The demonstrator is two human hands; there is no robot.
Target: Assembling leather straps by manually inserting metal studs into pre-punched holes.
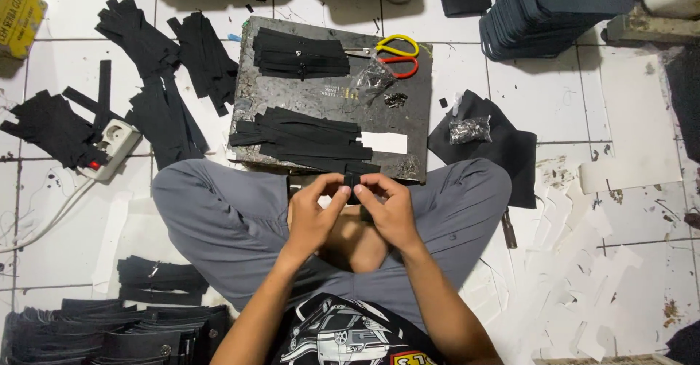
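So the person is sitting cross-legged on the white tile floor [532,88], and both hands are pinching one small black strap piece [353,184] right at the centre of the view, just at the near edge of the dark work board [415,102]. The left hand [312,215] and the right hand [391,210] are both closed on it, thumbs and fingertips meeting over the piece.

Progress-wise, I'm guessing it's somewhere in the middle: two piles of black strips [302,137] are lying on the board, more are scattered at 10 o'clock, and what look like finished stacks [109,332] are sitting at 7 o'clock, with another folded bundle [543,11] at 1 o'clock. Plenty seems left to go.

Packaging: a yellow cardboard box [16,18] is poking in at 10 o'clock at the frame edge, a small clear bag of metal bits [470,129] is resting on black fabric at 2 o'clock, and a white blank label [384,142] is lying on the board. Scissors [397,55] with yellow and red handles are sitting at 12 o'clock.
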